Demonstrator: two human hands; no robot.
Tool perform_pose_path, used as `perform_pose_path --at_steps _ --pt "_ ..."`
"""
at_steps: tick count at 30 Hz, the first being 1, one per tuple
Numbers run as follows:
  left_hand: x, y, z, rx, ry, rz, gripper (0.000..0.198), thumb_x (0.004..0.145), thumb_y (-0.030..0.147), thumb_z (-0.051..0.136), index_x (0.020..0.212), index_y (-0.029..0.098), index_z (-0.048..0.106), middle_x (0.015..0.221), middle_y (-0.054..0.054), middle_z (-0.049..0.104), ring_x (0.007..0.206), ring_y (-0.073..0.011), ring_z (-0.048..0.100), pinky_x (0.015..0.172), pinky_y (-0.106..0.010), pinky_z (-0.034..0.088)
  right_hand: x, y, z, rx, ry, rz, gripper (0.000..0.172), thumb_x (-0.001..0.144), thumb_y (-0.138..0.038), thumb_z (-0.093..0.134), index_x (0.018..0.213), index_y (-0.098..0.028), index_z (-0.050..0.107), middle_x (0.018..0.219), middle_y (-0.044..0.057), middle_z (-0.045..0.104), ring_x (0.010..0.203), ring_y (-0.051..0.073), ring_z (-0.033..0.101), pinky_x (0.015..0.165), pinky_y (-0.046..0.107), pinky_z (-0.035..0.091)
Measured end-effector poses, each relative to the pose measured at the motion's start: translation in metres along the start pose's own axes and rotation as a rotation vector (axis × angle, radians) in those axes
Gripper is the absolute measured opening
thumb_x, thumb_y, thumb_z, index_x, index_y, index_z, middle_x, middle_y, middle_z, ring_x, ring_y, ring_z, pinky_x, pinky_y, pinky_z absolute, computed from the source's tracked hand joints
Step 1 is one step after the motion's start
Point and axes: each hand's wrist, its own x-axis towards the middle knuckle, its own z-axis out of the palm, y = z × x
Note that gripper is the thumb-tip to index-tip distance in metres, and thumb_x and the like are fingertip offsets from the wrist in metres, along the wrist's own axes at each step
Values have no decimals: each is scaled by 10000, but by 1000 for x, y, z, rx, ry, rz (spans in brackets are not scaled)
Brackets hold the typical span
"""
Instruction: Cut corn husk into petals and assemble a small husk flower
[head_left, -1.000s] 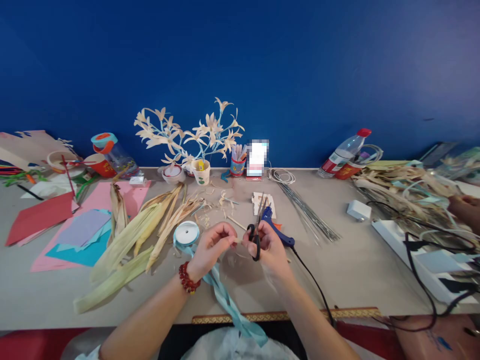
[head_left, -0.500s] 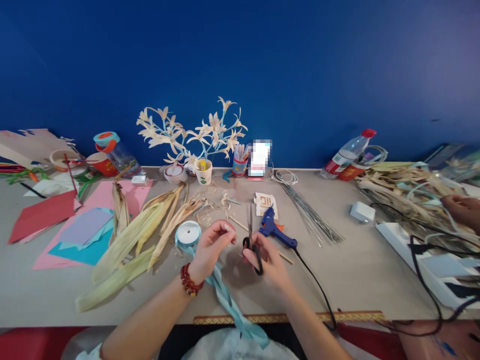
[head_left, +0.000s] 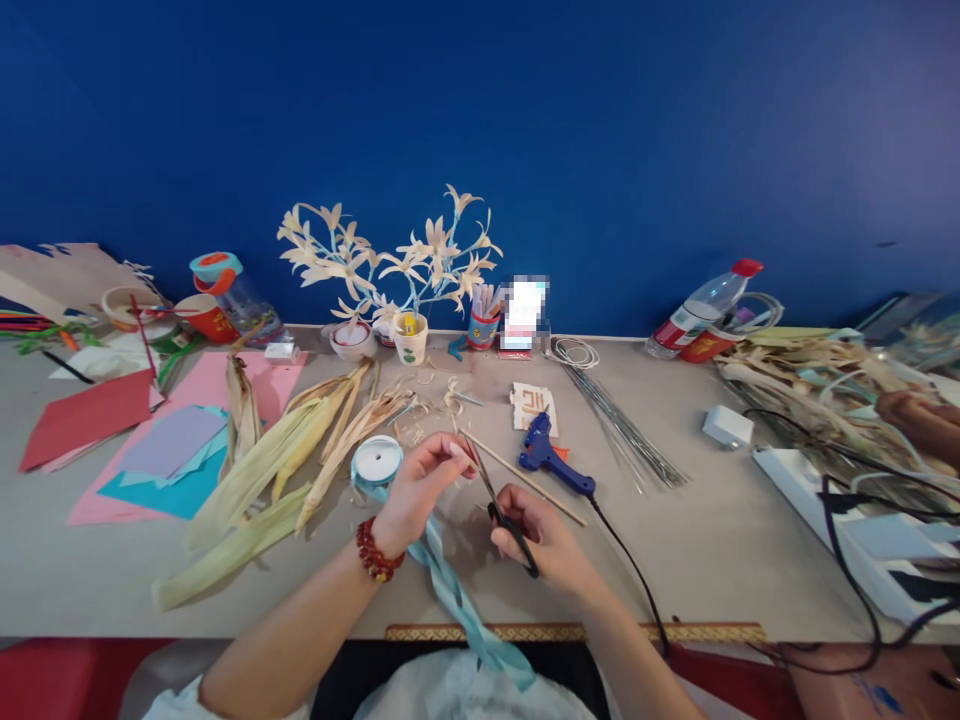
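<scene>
My right hand (head_left: 536, 535) is closed round the black handles of a pair of scissors (head_left: 491, 485), whose blades point up and left. Close to the blade tips is my left hand (head_left: 431, 480), its thumb and fingers pinched together; what they hold, if anything, is too small to make out. A red bead bracelet (head_left: 377, 550) circles the left wrist. Beside that hand lies a spool (head_left: 377, 460), and light blue ribbon (head_left: 457, 590) trails from there over the table edge towards my lap. A thin wooden stick (head_left: 540, 487) rests on the table behind the scissors.
A blue glue gun (head_left: 551, 455) with a black cord lies right of my hands. Corn husks (head_left: 262, 490) and coloured paper (head_left: 161, 490) spread leftward. Husk flowers (head_left: 405, 265) stand at the back. Metal wires (head_left: 622, 425), a power strip (head_left: 817, 510) and another person's hand (head_left: 919, 420) are rightward.
The scissors have swung from upright to leaning left, bringing their blades to my left hand's fingertips. My right hand has shifted slightly down and right.
</scene>
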Motion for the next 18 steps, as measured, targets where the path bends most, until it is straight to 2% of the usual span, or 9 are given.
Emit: perform_pose_path --at_steps 7,13,18 --pt "-1 3 -1 63 -51 22 106 824 246 624 768 161 595 869 -41 632 750 -138 571 754 -271 459 2 -4 -7 17 3 25 507 709 -642 680 764 -212 417 647 -53 415 556 102 395 523 227 309" --pt "-1 7 -1 257 -90 55 181 871 295 564 753 160 595 758 -32 597 742 -151 550 729 -265 438 5 -13 -21 -110 -33 -4 454 723 -562 714 731 -203 434 645 -55 364 566 98 330 503 219 259" --pt "0 3 -4 336 -103 44 199 844 325 593 741 156 614 723 -31 611 705 -149 558 687 -252 441 4 -17 -24 -164 -48 -7 446 714 -548 727 705 -198 451 631 -55 369 568 101 330 503 219 256"
